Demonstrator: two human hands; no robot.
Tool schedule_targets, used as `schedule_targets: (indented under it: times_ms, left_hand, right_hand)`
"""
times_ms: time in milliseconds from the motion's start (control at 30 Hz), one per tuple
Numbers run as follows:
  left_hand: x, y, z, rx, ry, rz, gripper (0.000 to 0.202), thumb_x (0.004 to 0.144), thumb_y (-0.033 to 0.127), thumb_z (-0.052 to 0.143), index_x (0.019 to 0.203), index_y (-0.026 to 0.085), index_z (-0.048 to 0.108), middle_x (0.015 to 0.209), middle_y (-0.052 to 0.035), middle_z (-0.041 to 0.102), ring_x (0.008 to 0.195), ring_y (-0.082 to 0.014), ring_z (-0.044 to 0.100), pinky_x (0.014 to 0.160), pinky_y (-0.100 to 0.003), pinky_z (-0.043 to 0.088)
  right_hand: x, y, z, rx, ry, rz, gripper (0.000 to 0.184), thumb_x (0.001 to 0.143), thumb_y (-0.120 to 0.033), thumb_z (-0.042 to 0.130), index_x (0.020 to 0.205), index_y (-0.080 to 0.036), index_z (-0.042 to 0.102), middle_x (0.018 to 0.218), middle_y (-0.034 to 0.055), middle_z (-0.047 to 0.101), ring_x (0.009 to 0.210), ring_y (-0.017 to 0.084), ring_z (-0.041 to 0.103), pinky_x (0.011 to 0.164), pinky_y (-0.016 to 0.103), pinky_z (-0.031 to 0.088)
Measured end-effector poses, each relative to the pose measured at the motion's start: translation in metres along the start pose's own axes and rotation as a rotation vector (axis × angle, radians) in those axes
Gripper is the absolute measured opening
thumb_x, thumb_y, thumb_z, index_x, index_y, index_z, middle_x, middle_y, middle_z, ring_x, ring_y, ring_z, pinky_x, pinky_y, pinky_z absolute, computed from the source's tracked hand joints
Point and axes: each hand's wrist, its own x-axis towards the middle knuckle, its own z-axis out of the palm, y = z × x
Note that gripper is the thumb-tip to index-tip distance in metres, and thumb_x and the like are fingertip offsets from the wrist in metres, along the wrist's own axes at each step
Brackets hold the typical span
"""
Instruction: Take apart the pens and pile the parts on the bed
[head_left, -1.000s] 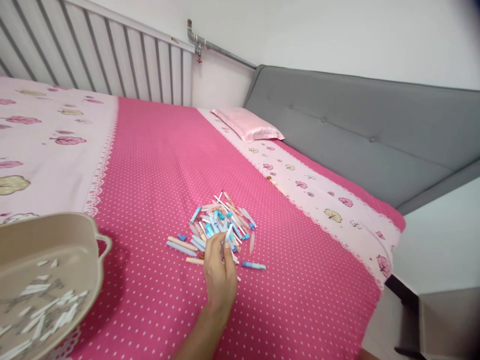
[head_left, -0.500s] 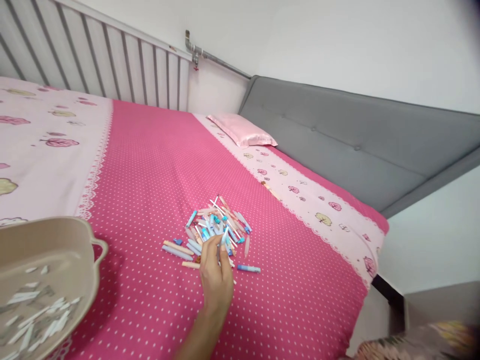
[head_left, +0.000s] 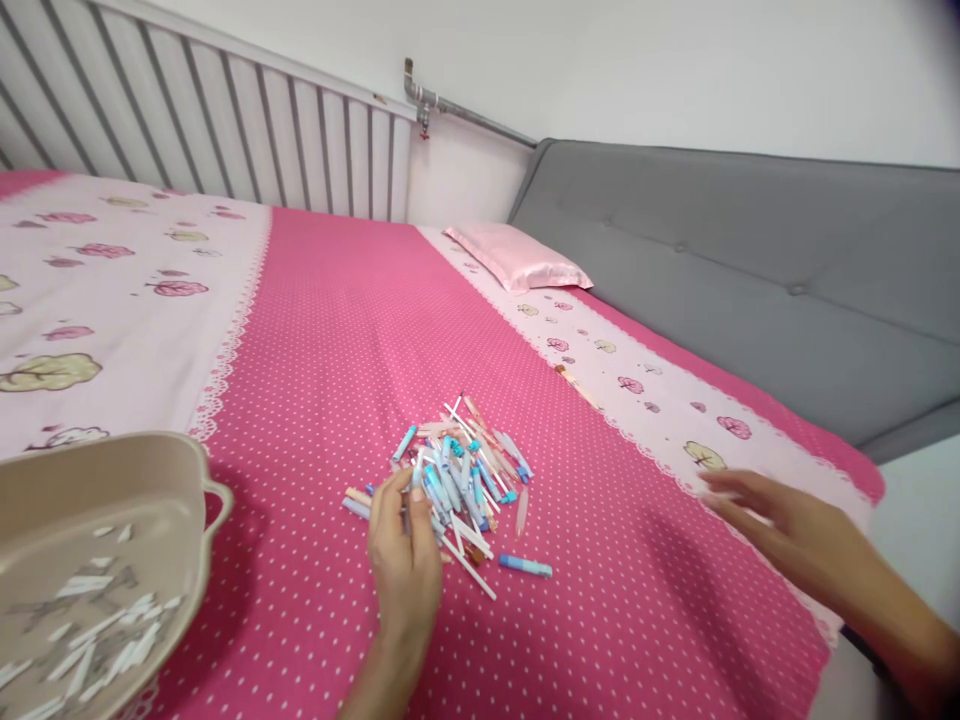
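Observation:
My left hand point(head_left: 405, 545) is closed, thumb and fingers pinching a small white and light-blue pen part point(head_left: 418, 472). It is at the near left side of a loose pile of pen parts point(head_left: 454, 480), made up of barrels, caps and thin white tubes in blue, turquoise, pink and cream. A blue marker-like piece point(head_left: 525, 566) lies apart, to the right of the pile. Over the bed's right side hovers my right hand point(head_left: 795, 530), fingers stretched out and apart, with no held thing visible.
A beige basin point(head_left: 169, 450) with a loop handle stands at the left, white tube pieces point(head_left: 97, 630) inside. Everything rests on a pink dotted bedspread point(head_left: 337, 330). A pink pillow point(head_left: 517, 258) lies by the grey headboard point(head_left: 720, 220); a slatted white rail point(head_left: 225, 110) runs behind.
My right hand has come into view at the right. My left hand has moved slightly left relative to the pile, still pinching the pen part. The view has shifted a little.

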Motion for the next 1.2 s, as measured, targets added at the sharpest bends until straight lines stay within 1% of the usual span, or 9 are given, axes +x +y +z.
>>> schedule_targets:
  times_ms: [100,233,367,500,633,767,967,1033,1200]
  left_hand:
    - [0.007,0.003,-0.004,-0.15,0.035,-0.178,0.038,0.079,0.042,0.048,0.11,0.02,0.052,0.082,-0.0026,0.05,0.065,-0.0131,0.054,0.039,-0.02,0.047]
    - [0.009,0.008,-0.006,-0.284,0.025,-0.326,0.039,0.076,0.046,0.051,0.105,0.02,0.053,0.071,0.0006,0.05,0.056,-0.0099,0.05,0.032,-0.014,0.042]
    - [0.006,0.004,-0.002,-0.302,-0.014,-0.387,0.041,0.077,0.047,0.05,0.106,0.019,0.051,0.081,-0.0036,0.057,0.058,-0.0102,0.052,0.031,-0.013,0.04]
    - [0.001,-0.004,0.003,-0.292,-0.049,-0.415,0.041,0.078,0.048,0.049,0.107,0.019,0.051,0.082,-0.0035,0.059,0.057,-0.0103,0.053,0.038,-0.017,0.045]
    - [-0.004,-0.005,0.008,-0.251,-0.046,-0.376,0.037,0.079,0.045,0.049,0.104,0.018,0.053,0.079,-0.0026,0.059,0.057,-0.0095,0.053,0.048,-0.02,0.048]
    - [-0.007,-0.004,0.01,-0.246,-0.038,-0.323,0.032,0.081,0.043,0.046,0.102,0.019,0.052,0.077,-0.0014,0.059,0.055,-0.009,0.051,0.046,-0.019,0.045]
    - [-0.012,0.011,0.011,-0.264,-0.031,-0.245,0.035,0.08,0.044,0.047,0.104,0.018,0.05,0.081,-0.0028,0.059,0.056,-0.0095,0.051,0.049,-0.021,0.045]
    - [-0.018,0.019,0.014,-0.283,-0.125,-0.254,0.036,0.08,0.044,0.048,0.106,0.018,0.049,0.082,-0.003,0.059,0.056,-0.0099,0.051,0.051,-0.021,0.045]
    - [-0.038,0.022,0.028,-0.253,-0.592,-0.287,0.031,0.082,0.039,0.048,0.102,0.017,0.053,0.073,-0.0013,0.059,0.058,-0.0105,0.05,0.056,-0.021,0.041]
  right_hand:
    - [0.046,-0.075,0.027,0.189,-0.117,-0.155,0.031,0.081,-0.038,0.047,0.104,-0.022,0.06,0.105,0.0088,0.063,0.095,0.021,0.059,0.082,0.036,0.044]
    - [0.07,-0.17,0.079,0.34,-0.226,-0.272,0.025,0.079,-0.034,0.049,0.096,-0.021,0.063,0.093,0.0055,0.067,0.083,0.017,0.061,0.073,0.029,0.045]
    - [0.061,-0.208,0.132,0.192,-0.233,-0.196,0.03,0.078,-0.04,0.048,0.091,-0.017,0.062,0.082,0.0091,0.066,0.077,0.021,0.061,0.064,0.028,0.04]
    - [0.047,-0.201,0.155,0.145,-0.277,-0.177,0.034,0.077,-0.039,0.05,0.102,-0.017,0.057,0.085,0.0088,0.065,0.083,0.021,0.06,0.067,0.027,0.039]
    - [0.041,-0.191,0.154,0.269,-0.309,-0.204,0.037,0.076,-0.03,0.049,0.112,-0.019,0.052,0.08,0.0052,0.066,0.081,0.018,0.06,0.07,0.026,0.039]
    - [0.037,-0.192,0.153,0.386,-0.271,-0.227,0.039,0.073,-0.022,0.05,0.111,-0.018,0.053,0.074,0.0029,0.066,0.078,0.017,0.06,0.072,0.026,0.04]
    - [0.027,-0.178,0.15,1.101,-0.239,-0.129,0.033,0.071,-0.025,0.053,0.102,-0.016,0.058,0.073,0.0005,0.061,0.051,0.008,0.049,0.05,0.019,0.037]
    - [0.021,-0.165,0.148,1.378,-0.221,-0.077,0.029,0.071,-0.028,0.057,0.098,-0.016,0.06,0.07,-0.0012,0.058,0.044,0.004,0.04,0.042,0.017,0.032]
    - [0.002,-0.122,0.15,1.753,-0.16,0.079,0.025,0.068,-0.027,0.066,0.09,-0.016,0.063,0.061,-0.0037,0.052,0.041,0.001,0.033,0.037,0.013,0.026]
